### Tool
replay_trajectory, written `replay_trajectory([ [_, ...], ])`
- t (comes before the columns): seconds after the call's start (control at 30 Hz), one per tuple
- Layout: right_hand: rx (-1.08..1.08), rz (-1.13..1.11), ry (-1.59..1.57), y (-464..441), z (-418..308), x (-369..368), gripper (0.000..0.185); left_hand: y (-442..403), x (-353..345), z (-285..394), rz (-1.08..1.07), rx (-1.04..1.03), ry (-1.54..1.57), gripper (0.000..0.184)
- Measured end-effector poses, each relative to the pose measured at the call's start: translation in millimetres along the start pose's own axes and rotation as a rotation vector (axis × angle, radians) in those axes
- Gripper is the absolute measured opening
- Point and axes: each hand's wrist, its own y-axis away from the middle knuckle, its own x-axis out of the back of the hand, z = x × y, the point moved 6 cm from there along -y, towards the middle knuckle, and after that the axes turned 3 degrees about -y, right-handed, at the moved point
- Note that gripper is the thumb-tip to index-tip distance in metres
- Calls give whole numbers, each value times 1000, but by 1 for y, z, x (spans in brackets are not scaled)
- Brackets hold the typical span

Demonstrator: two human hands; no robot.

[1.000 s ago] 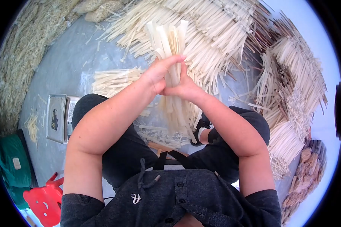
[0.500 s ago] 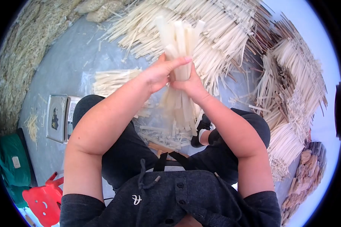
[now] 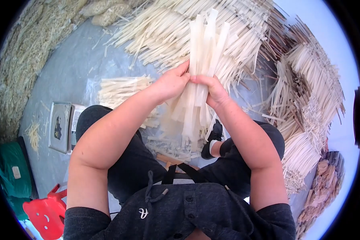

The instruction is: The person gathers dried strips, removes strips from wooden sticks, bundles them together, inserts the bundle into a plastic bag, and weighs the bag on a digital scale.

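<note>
- Both hands grasp one bundle of pale flat strips in the head view, which they hold raised in front of the knees
- Left hand is closed on the left side of the bundle, with its fingertips partly hidden behind the strips
- Right hand clasps the bundle from the right, its thumb laid across the front of the strips and its tip close to the left hand
- Above the hands the strips fan out slightly, their ends at uneven heights; below the hands they hang down over the grey floor, and the lower left part is blurred
- Beyond the bundle lies a broad layered heap of long pale strips, and a further heap of strips mixed with brown sticks curves down the right side
- Left of the hands, a smaller stack of strips lies on the floor beside some clear plastic
- Near the left knee sits a weighing scale with a metal tray, a dark patch on the tray
- Loose scraps lie on the floor between the legs, near the black shoe
- Along the far left runs a mass of shredded fibrous material; nearer are a green bag and a red plastic stool with a cutout smiling face
- Low on the right is a pile of rough brown pieces
</note>
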Motion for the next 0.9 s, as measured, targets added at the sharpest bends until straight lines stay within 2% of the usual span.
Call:
replay_trajectory([
  [0.03, -31, 31, -46, 1, 2, 3, 53, 1, 1, 1, -1, -2, 0, 48],
  [0.1, -59, 60, -88, 2, 0, 6, 50, 3, 2, 7, -27, -34, -250, 51],
  [0.13, -84, 44, -117, 2, -1, 8, 47, 0, 0, 0, -25, -38, -249, 51],
  [0.2, -112, 28, -144, 3, -5, 8, 45, -6, -4, -7, 74, -144, -379, 64],
  [0.23, -132, 17, -156, 5, -8, 6, 44, -5, -3, -8, 76, -144, -377, 64],
  [0.3, -155, 9, -169, 7, -8, 3, 44, 2, -6, -5, -21, -183, -558, 86],
  [0.33, -124, -4, -149, 6, -9, 1, 45, 4, -4, -1, -23, -180, -557, 86],
  [0.4, -93, -16, -129, 5, -12, -4, 46, 5, -7, 2, -141, -126, -386, 105],
  [0.53, -124, -14, -111, 9, -13, -9, 49, 3, -12, -12, -100, -135, -392, 111],
  [0.6, -131, -25, -88, 12, -14, -11, 51, 7, -17, -12, -13, -187, -571, 114],
  [0.7, -61, -27, 21, 11, -13, -14, 53, 18, -20, 3, -5, -186, -669, 117],
  [0.83, -13, 45, 21, 10, -19, -13, 54, 13, -15, 7, 24, -202, -579, 121],
  [0.9, 28, 46, -17, 8, -22, -10, 55, 11, -14, 8, 107, -288, -631, 121],
])
